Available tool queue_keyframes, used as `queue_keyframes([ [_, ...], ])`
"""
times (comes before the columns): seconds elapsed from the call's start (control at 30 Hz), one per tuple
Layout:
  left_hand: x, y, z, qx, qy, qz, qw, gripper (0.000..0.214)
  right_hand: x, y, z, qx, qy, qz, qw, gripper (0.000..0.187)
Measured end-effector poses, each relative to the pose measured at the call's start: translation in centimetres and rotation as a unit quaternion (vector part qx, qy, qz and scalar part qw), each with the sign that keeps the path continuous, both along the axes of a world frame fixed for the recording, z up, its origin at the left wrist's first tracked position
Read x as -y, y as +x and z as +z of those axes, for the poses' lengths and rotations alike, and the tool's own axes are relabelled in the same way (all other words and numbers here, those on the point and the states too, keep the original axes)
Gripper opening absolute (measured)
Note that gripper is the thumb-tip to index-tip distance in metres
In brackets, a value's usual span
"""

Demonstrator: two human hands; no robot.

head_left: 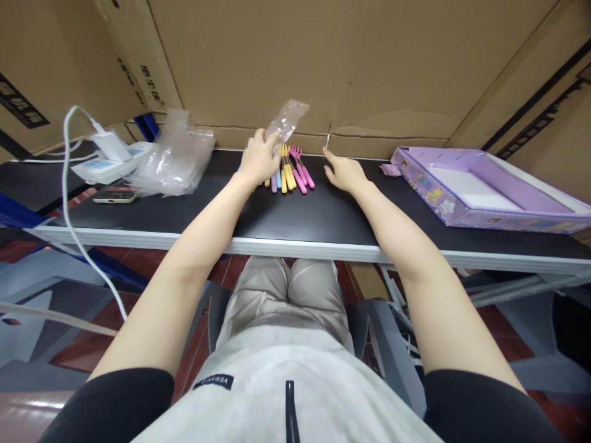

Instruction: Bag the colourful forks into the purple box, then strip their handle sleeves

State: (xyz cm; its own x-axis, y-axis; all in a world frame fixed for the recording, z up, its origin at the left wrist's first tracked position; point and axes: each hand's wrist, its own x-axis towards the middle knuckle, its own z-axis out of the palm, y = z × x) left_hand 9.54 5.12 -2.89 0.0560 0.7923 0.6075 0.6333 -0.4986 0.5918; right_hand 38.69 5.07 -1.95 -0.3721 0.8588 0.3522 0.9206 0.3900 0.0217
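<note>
My left hand [261,161] is closed on a small clear plastic bag [292,118], which sticks up beyond the fingers toward the cardboard wall. Below and beside that hand lies a fan of small forks with coloured handles: pink forks [302,172], yellow forks [287,177], and blue and purple handles [276,181] partly hidden by my left hand. To the right of the forks, my right hand [346,173] rests at the back of the table. Its index finger stretches toward the cardboard, just below a pale torn-looking sliver [328,138], and nothing shows in its fingers.
A pile of clear plastic bags [173,160] lies left on the black table [305,215]. Farther left are a phone [115,195] and a white power strip [113,163] with a cable. A purple box tray [462,212] and a small pink packet [390,170] sit right. Cardboard [369,61] walls the back.
</note>
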Motion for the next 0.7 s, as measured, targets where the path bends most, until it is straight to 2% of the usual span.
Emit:
queue_keyframes([
  [0.07,0.3,-1.6,1.4,-0.009,-0.014,0.082,0.997,0.070,-0.1,0.0,-0.3,0.007,-0.036,0.000,0.999,0.072],
  [0.13,1.9,-3.2,3.4,-0.049,-0.059,0.178,0.981,0.070,-0.2,0.0,-0.5,0.009,-0.073,-0.005,0.997,0.068],
  [0.23,5.3,-5.3,6.3,-0.167,-0.171,0.303,0.923,0.070,-0.5,0.0,-0.7,0.004,-0.117,-0.025,0.993,0.064],
  [0.27,6.4,-6.0,6.9,-0.200,-0.205,0.331,0.899,0.070,-0.5,0.0,-0.8,0.003,-0.126,-0.031,0.992,0.064],
  [0.3,7.2,-6.7,7.3,-0.220,-0.223,0.338,0.888,0.069,-0.6,0.0,-0.8,0.001,-0.131,-0.035,0.991,0.063],
  [0.37,8.1,-8.1,7.4,-0.231,-0.259,0.356,0.868,0.072,-0.7,-0.1,-0.9,0.002,-0.136,-0.039,0.990,0.061],
  [0.5,7.9,-10.0,6.1,-0.229,-0.293,0.362,0.855,0.078,-0.8,-0.1,-1.0,0.002,-0.137,-0.043,0.990,0.061],
  [0.7,7.5,-9.8,5.2,-0.300,-0.321,0.366,0.821,0.073,-0.9,-0.2,-1.1,0.006,-0.148,-0.043,0.988,0.063],
])
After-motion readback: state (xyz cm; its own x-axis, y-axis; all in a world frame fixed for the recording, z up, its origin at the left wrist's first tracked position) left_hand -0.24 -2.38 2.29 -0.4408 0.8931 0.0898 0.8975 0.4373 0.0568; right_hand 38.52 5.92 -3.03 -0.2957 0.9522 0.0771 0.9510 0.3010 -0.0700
